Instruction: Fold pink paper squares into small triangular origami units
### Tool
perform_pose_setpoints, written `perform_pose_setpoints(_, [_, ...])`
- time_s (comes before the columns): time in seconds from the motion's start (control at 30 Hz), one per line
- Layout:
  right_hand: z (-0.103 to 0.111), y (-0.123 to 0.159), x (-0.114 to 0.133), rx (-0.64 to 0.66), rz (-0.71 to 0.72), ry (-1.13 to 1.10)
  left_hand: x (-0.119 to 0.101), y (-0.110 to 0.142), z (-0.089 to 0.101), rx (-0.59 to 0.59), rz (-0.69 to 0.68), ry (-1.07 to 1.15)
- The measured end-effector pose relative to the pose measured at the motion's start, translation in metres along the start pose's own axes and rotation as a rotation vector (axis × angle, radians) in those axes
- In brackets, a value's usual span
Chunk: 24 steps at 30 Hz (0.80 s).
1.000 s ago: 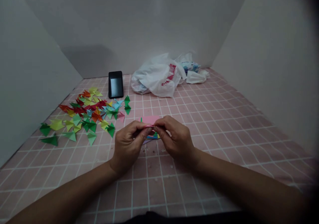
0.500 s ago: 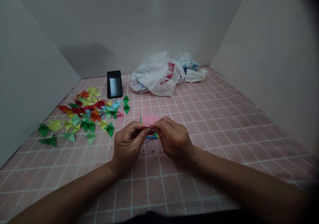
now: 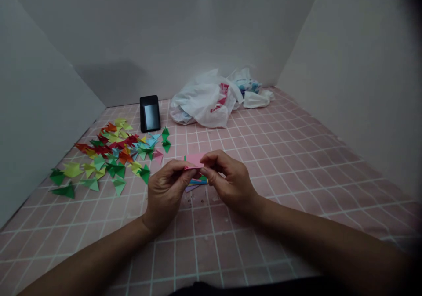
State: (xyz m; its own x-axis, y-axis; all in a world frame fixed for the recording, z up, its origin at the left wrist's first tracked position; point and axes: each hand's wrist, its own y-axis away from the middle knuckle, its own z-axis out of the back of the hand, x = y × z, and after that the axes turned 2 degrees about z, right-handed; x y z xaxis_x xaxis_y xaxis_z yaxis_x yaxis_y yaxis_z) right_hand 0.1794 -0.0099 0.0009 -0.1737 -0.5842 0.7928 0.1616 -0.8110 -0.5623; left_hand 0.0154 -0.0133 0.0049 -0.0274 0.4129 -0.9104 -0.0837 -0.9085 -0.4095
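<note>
Left hand (image 3: 166,190) and right hand (image 3: 231,182) face each other low over the table, fingers curled and the tips almost meeting. From where I stand, the largest things around them are the pale walls (image 3: 198,32), closing in at the back and on both sides. Below them spreads a pink checked cloth (image 3: 296,164), its white lines rippling towards the right. A crumpled white plastic bag (image 3: 204,98) with red print slumps near the back, and beside it sits a smaller bundle patterned in blue (image 3: 249,86). Left of these, a black device with a lit screen (image 3: 150,113) stands propped upright. Nearer, on the left, folded paper figures (image 3: 115,168) lie scattered in green, yellow, red, orange and light blue. Just beyond the fingers is a stack of coloured paper (image 3: 197,157), pink on top. Smallest is the folded pink paper (image 3: 194,166), pinched between left thumb and forefinger; right thumb and forefinger meet its other end, slightly parted, and I can't tell whether they grip it.
</note>
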Motion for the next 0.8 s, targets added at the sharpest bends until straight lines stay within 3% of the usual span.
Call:
perform_pose_setpoints(0.4, [0.002, -0.002, 0.007, 0.041, -0.033, -0.020, 0.011, 0.002, 0.003, -0.003, 0.097, 0.121])
perform_pose_setpoints(0.8, [0.004, -0.005, 0.006, 0.077, 0.018, 0.011, 0.010, 0.000, 0.004, 0.014, 0.076, 0.076])
